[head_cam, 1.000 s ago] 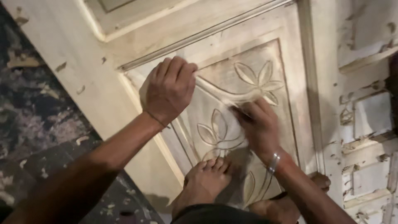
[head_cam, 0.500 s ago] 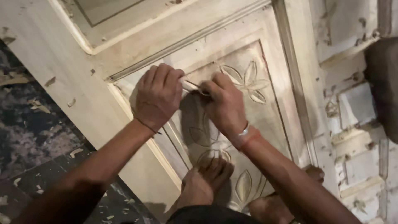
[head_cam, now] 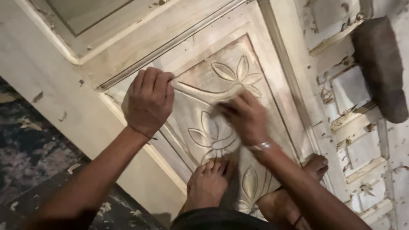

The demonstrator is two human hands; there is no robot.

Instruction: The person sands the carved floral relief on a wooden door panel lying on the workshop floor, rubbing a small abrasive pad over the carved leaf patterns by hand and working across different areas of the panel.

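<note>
Carved door panel (head_cam: 221,106) lies flat mid-scene; leaf and flower relief already cut across most of it, surface looks raw and unfinished. Left hand (head_cam: 149,100) rests on the panel's far-left corner, fingers curled, pressing down, gripping nothing visible. Right hand (head_cam: 247,117) is blurred over the centre leaves; fingers closed, can't tell on what. Bare foot (head_cam: 208,183) pins the near end of the panel. Wood chips (head_cam: 25,123) litter the dark floor left; dark block (head_cam: 379,68) sits far right.
</note>
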